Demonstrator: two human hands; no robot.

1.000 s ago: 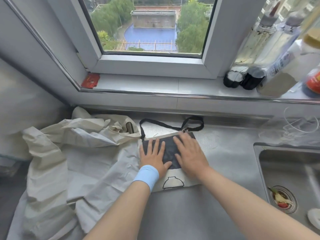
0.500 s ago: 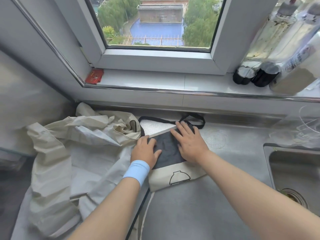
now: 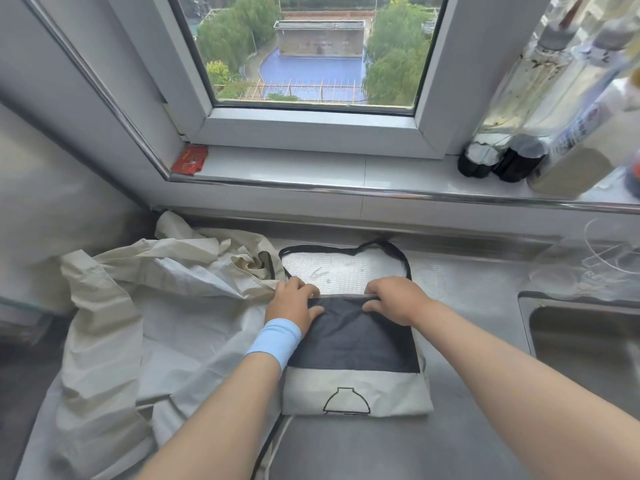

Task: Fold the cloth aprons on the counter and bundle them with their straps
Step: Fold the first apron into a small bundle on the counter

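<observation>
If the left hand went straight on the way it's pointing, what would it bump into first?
Probably the black strap, looped on the counter just beyond the folded apron. The left hand points forward and slightly right; only bare steel lies between. Depth is unclear.

Apron print: black outline of a lidded bowl [image 3: 346, 401] on the cream band of the folded apron [image 3: 394, 393], on the person's side of the left hand [image 3: 294, 304] & right hand [image 3: 394, 299].
Red card [image 3: 189, 160]: on the sill, beyond & left of the left hand; pale marks, too small to read.
Bottle label [image 3: 571, 133]: on the sill, beyond & far right of the right hand; blue/white print, blurred.
Clear plastic [image 3: 595, 268]: right of the right hand; raised letters, poss. "RE", can't confirm.
Building wall [image 3: 320, 43]: thru the window, straight beyond both hands; dark row of characters, illegible.
Readable for sure: none.
</observation>
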